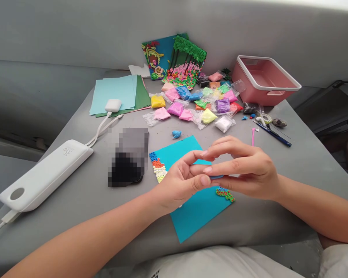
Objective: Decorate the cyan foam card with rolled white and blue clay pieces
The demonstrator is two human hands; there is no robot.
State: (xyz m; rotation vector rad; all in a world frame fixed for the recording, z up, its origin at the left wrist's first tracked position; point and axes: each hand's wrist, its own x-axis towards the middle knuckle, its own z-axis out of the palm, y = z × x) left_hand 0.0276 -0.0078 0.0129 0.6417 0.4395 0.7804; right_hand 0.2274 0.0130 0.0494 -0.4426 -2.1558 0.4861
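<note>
A small piece of blue clay [217, 177] is pinched between my two hands, most of it hidden by the fingers. My left hand [179, 179] has its thumb at the near side of the piece, and the fingers of my right hand [246, 166] close on it from the right. Beneath both hands lies a turquoise card [191, 220]. Along the card's left edge runs a strip of blue, orange and white ring-shaped bits [159, 168]. Green and orange bits [225, 194] sit at its right edge. A blue clay lump [176, 134] rests just beyond the card.
Several bagged clay packets [175, 108] spread behind the card, before two decorated pictures [185, 61]. A pink basket [266, 81] stands back right, near a blue pen-like tool [272, 134] and a pink tool [253, 136]. Leftward are a blurred dark object [127, 158], a power bank [46, 173] and paper sheets [116, 90].
</note>
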